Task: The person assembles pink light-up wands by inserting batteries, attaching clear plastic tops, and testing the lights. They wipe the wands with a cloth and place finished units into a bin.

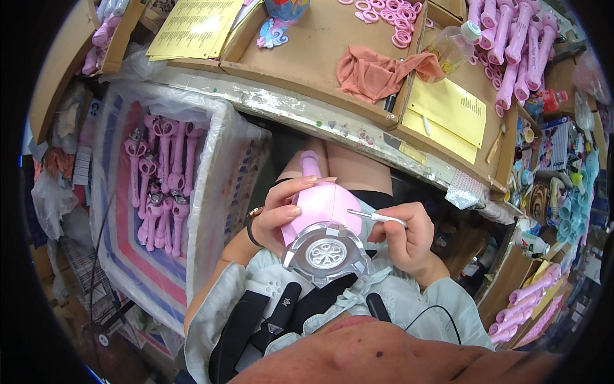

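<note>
My left hand [276,208] is closed round a pink plastic toy wand [320,200]. The wand's handle points away from me, and its wide head faces my chest. On the near end of that head sits a round clear and silver disc [326,254] with a flower-like pattern. In my right hand [412,238], pinched between thumb and fingers, is a thin tool [389,219] with a white handle and a slim metal tip. The tip meets the right side of the pink head, near a seam line.
To the left stands a plastic-lined crate [220,137] holding several pink wands [165,153]. Across the bench [281,109] are cardboard trays with an orange cloth [368,73], pink rings [401,25], a clear bottle [453,48], yellow sheets [446,109] and pink handles [521,48].
</note>
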`<state>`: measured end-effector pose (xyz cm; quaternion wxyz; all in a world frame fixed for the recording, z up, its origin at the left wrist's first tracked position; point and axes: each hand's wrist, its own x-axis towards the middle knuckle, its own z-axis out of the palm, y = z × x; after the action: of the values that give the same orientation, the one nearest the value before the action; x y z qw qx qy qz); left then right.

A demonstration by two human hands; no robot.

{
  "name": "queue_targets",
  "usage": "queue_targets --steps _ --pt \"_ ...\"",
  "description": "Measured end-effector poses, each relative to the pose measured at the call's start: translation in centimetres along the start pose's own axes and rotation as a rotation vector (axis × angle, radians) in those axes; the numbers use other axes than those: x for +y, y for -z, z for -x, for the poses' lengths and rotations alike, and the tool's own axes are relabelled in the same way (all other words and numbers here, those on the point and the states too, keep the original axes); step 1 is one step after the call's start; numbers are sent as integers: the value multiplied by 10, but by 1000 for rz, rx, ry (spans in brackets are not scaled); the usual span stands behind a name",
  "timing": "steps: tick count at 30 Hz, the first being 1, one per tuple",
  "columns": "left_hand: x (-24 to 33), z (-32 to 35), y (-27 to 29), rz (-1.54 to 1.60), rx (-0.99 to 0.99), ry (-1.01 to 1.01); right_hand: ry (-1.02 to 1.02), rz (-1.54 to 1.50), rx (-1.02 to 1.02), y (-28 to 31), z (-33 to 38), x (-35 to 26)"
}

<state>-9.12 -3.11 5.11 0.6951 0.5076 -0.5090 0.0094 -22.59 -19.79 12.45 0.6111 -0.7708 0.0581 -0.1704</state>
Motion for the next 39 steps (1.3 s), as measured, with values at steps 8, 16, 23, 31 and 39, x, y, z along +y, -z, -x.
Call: queue_targets --steps 8,16,23,31,39 --pt "4 -6 7 52 -95 20 -211 -234 -37 6 -7 -2" --pt "0 -7 8 76 -40 10 -29 -381 -101 -5 1 9" --pt "2 -6 10 131 -76 42 -8 -72 -242 17 -2 11" --pt "5 -7 15 145 -143 76 -40 -387 64 -10 -1 11" --pt "5 -9 14 143 -150 64 62 -187 70 -12 -11 7"
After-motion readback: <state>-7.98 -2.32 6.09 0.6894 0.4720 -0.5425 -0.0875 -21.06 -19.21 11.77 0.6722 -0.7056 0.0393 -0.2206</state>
